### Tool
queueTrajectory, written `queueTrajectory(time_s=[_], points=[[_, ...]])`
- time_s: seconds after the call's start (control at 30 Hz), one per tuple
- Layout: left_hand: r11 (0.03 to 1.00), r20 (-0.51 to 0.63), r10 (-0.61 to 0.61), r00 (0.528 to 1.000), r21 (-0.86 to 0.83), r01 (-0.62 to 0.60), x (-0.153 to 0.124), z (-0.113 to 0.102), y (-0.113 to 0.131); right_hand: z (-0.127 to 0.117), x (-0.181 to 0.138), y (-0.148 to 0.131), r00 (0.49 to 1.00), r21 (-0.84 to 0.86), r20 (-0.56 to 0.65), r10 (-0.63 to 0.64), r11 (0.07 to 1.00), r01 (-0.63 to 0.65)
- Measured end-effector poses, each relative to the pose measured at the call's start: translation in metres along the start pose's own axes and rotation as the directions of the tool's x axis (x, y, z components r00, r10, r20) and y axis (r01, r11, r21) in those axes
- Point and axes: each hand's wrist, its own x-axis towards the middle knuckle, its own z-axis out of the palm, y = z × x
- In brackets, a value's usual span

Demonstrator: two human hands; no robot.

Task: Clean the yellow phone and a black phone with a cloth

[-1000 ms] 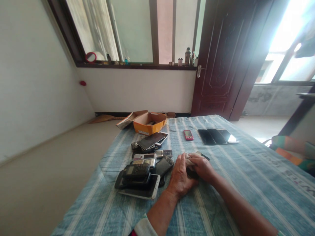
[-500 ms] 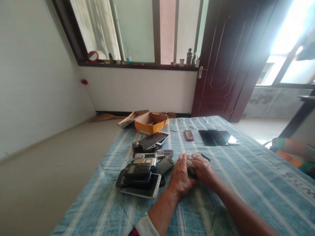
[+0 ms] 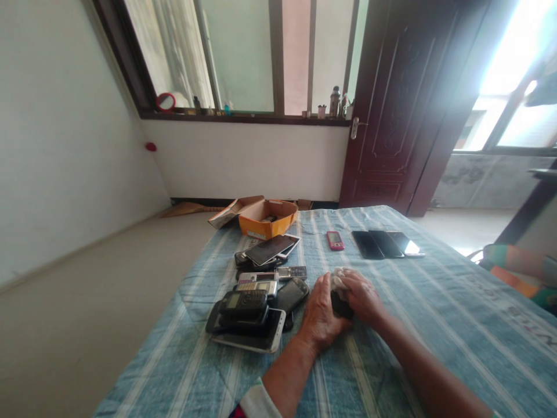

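Note:
Over the striped cloth, my left hand (image 3: 322, 316) grips a dark phone (image 3: 342, 305) by its left side. The phone is mostly hidden between my hands, so its kind is hard to make out. My right hand (image 3: 363, 299) is closed on a crumpled white cloth (image 3: 339, 278), pressed against the phone's far end. Just left of my left hand lies a dark touchscreen phone (image 3: 292, 295). Beside it a black keypad phone (image 3: 243, 305) rests on top of a white-framed smartphone (image 3: 274, 331).
A table with a blue striped tablecloth (image 3: 391, 371) bears an open orange box (image 3: 267, 223) at the far left. Several more phones (image 3: 267, 249) lie before it. Farther right are a pink phone (image 3: 335, 240) and several dark smartphones (image 3: 368, 244) in a row.
My right hand and the white cloth have shifted slightly over the phone. A dark end that stuck out past my right hand no longer shows; more of the phone's near part is visible.

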Motion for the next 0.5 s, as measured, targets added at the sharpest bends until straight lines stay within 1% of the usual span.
queueTrajectory(time_s=[0.07, 0.13, 0.2, 0.33, 0.43, 0.5], points=[[1.000, 0.006, -0.003, 1.000, 0.012, 0.003, 0.000, 0.000, 0.000, 0.000, -0.003, -0.003, 0.999, 0.004, 0.035, -0.021, 1.000, 0.021], [1.000, -0.002, -0.001, 1.000, 0.016, 0.001, 0.000, 0.000, 0.000, -0.002, -0.001, -0.001, 0.999, -0.007, 0.043, -0.009, 1.000, 0.010], [1.000, -0.012, 0.002, 1.000, 0.011, -0.001, 0.000, 0.000, 0.000, -0.003, 0.004, 0.005, 0.999, -0.029, 0.019, 0.026, 0.999, -0.025], [1.000, 0.005, -0.016, 1.000, 0.004, 0.016, 0.000, -0.001, 0.001, -0.002, 0.011, 0.013, 0.997, -0.073, -0.046, 0.069, 0.995, -0.072], [1.000, -0.002, -0.022, 1.000, -0.002, 0.022, 0.000, -0.001, 0.000, 0.002, 0.006, 0.009, 0.995, -0.097, -0.073, 0.070, 0.992, -0.077], [1.000, -0.010, -0.010, 1.000, 0.002, 0.011, 0.000, 0.000, -0.002, 0.005, -0.002, 0.001, 0.997, -0.086, -0.060, 0.046, 0.995, -0.052]])
